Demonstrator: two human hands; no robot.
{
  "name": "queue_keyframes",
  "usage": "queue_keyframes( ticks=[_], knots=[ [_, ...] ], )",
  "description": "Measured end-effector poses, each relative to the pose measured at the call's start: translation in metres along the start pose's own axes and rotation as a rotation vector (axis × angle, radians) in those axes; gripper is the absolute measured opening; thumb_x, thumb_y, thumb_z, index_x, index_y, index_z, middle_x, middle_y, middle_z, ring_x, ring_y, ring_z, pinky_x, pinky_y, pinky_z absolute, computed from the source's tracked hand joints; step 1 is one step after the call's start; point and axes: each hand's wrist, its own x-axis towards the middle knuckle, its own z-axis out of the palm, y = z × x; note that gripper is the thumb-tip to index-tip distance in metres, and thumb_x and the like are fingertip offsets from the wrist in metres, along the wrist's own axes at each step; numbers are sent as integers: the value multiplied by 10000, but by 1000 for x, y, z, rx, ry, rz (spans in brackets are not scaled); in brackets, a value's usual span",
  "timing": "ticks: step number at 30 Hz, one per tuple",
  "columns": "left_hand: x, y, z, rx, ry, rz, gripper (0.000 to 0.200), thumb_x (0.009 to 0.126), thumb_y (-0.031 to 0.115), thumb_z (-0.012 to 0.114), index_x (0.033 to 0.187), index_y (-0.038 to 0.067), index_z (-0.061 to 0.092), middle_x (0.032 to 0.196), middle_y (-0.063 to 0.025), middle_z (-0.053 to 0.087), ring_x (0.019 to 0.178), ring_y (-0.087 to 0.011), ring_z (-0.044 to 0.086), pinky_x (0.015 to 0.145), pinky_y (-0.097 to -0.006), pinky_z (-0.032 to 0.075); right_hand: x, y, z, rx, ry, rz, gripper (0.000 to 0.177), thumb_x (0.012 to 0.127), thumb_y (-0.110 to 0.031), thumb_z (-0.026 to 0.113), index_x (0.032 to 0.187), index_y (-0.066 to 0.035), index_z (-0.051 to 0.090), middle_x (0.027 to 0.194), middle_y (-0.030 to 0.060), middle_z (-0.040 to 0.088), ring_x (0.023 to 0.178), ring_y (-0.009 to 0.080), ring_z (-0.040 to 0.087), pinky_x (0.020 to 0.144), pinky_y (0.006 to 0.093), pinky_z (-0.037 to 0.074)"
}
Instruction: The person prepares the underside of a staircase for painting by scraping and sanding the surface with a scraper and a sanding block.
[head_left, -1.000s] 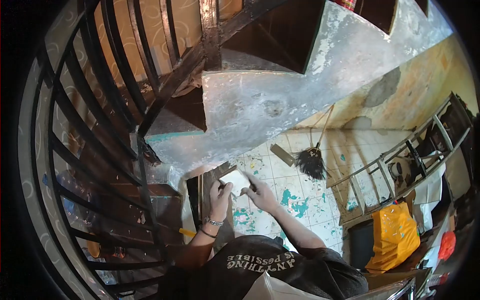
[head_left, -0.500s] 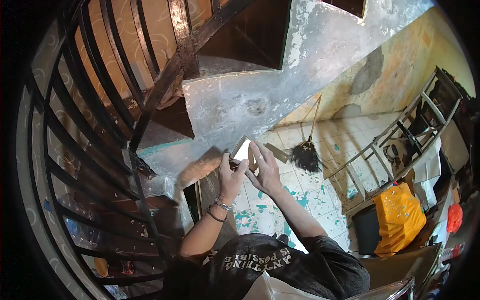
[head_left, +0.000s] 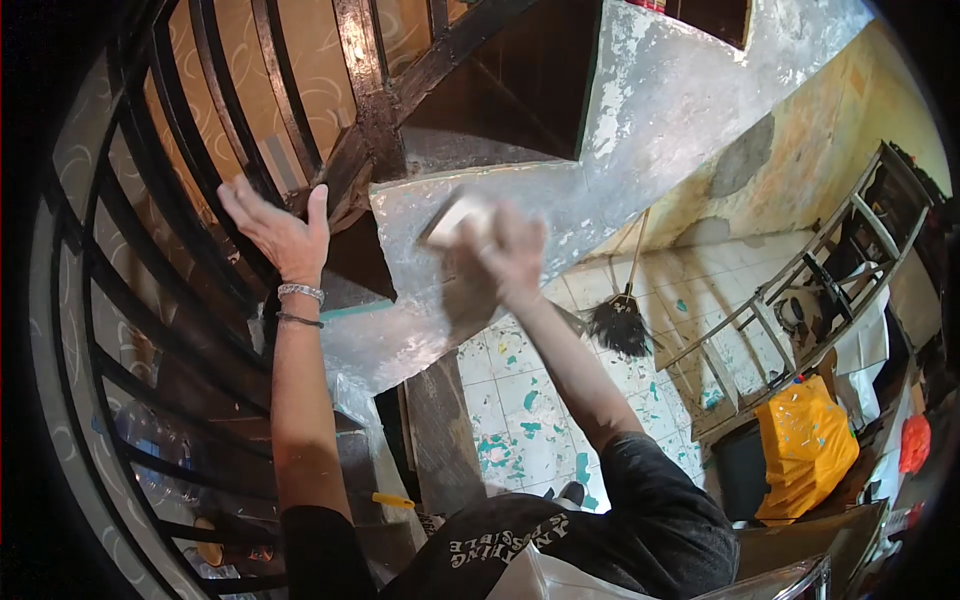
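Observation:
My left hand (head_left: 280,232) is raised at the dark stair railing (head_left: 330,185), fingers spread and thumb apart, with nothing held in it. A bracelet and a dark band circle that wrist. My right hand (head_left: 508,255), smeared by motion, holds a pale flat block (head_left: 458,220) against or just in front of the grey, patchy side wall of the stairs (head_left: 540,205). Whether the block touches the wall I cannot tell. Its shadow falls on the wall below.
A broom (head_left: 620,322) leans at the wall over a tiled floor (head_left: 530,410) strewn with green flakes. A ladder (head_left: 800,290) and a yellow-orange bag (head_left: 805,450) lie right. Something with a yellow handle (head_left: 392,500) is near my left elbow.
My hands have parted. The left let go of the block and moved up and left to the railing; the right carried the block up to the stair wall.

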Motion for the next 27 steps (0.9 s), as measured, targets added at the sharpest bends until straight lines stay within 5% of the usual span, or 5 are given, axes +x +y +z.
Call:
queue_keyframes(
  ticks=[4,11,14,24,27],
  knots=[
    [-10,-20,5,-79,-199,-179,1010,823,395,766,1522,-36,178,1539,-279,286,1415,-448,287,1163,-484,257,-39,49,-15,-115,-70,-239,598,851,-217,701,1395,-400,532,1395,121,537,1199,313,525,1134,530,266],
    [-16,-30,10,-176,-127,-438,691,938,355,643,1409,-66,365,1252,-315,573,1169,-468,556,996,-453,432,4,14,43,272,227,873,435,966,-410,589,1278,-110,553,1301,143,551,1184,277,520,1111,511,296],
    [-9,-27,10,-181,-144,-408,615,950,404,615,1281,-91,463,1074,-332,635,1041,-513,583,895,-494,465,-11,-41,9,-8,-170,-336,438,917,-308,625,1349,-279,557,1287,14,570,1225,182,526,1155,599,224],
    [-11,-20,13,-65,-159,-474,626,987,423,553,1275,-122,445,1116,-344,614,1042,-491,596,879,-489,469,-25,25,44,278,107,830,480,956,-267,614,1379,-52,539,1373,217,482,1204,306,458,1048,529,339],
    [-10,-22,10,-120,-163,-455,576,979,402,565,1244,-98,458,1098,-337,613,1028,-502,592,856,-498,468,2,-35,18,-48,-24,-119,407,874,-220,644,1264,-337,633,1366,52,515,1224,257,492,1192,642,86]
  ],
)
